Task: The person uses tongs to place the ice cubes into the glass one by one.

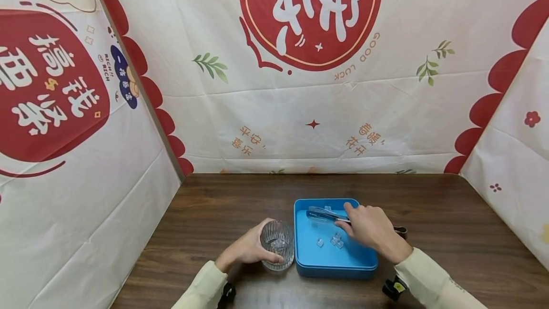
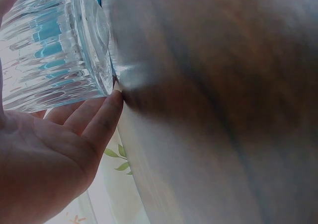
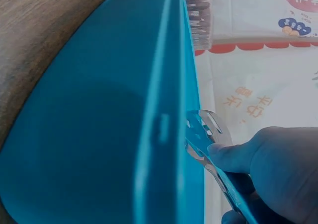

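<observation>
My left hand [image 1: 248,246] grips a clear ribbed glass [image 1: 281,233], thumb on the near side and fingers on the far side. The glass stands on the table against the left side of a blue plastic box [image 1: 309,257], and something clear shows at its bottom. Over the box, my right hand [image 1: 372,225] holds metal tongs [image 1: 322,213] that point left. In the right wrist view the two arms of the tongs [image 3: 213,127] are spread apart. Several clear cubes [image 1: 336,240] lie on the box floor, with another cube [image 1: 328,208] near the far wall by the tongs.
The dark wooden table [image 1: 231,194] reaches back to a printed white cloth [image 1: 274,108]. More cloth hangs at the left and right sides. A black strap piece [image 1: 393,288] shows below the right wrist.
</observation>
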`<state>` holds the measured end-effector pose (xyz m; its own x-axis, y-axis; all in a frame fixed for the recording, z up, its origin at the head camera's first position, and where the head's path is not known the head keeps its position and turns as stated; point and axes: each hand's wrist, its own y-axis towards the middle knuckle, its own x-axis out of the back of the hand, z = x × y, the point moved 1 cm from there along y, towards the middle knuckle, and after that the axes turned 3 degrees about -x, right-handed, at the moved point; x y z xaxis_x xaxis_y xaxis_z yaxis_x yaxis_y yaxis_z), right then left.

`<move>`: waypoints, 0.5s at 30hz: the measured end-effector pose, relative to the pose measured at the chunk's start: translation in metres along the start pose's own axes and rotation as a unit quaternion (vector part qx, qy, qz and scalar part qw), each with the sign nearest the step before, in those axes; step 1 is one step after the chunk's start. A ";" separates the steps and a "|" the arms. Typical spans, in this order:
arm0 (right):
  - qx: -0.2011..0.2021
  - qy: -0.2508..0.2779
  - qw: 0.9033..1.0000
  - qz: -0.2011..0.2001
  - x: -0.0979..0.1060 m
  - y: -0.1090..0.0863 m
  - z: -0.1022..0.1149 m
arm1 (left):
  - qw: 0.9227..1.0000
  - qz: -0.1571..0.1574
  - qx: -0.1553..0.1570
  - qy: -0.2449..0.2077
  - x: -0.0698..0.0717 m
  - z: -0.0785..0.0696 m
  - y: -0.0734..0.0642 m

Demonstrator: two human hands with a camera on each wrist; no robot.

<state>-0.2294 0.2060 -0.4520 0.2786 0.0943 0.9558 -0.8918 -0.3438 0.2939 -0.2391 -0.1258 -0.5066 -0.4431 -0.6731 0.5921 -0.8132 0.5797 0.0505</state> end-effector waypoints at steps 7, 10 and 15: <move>0.000 -0.002 1.000 -0.020 0.010 0.001 0.000 | 1.000 0.000 0.001 -0.004 0.000 -0.001 0.000; 0.000 -0.001 1.000 -0.022 0.014 0.001 0.001 | 1.000 0.001 0.002 -0.002 0.000 -0.001 0.000; 0.001 0.002 0.999 -0.032 0.020 0.002 0.003 | 1.000 0.002 0.001 -0.003 0.000 -0.001 0.000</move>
<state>-0.2245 0.2048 -0.4325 0.3334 0.1197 0.9351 -0.8714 -0.3396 0.3541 -0.2385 -0.1258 -0.5055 -0.4488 -0.6728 0.5882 -0.8120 0.5818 0.0460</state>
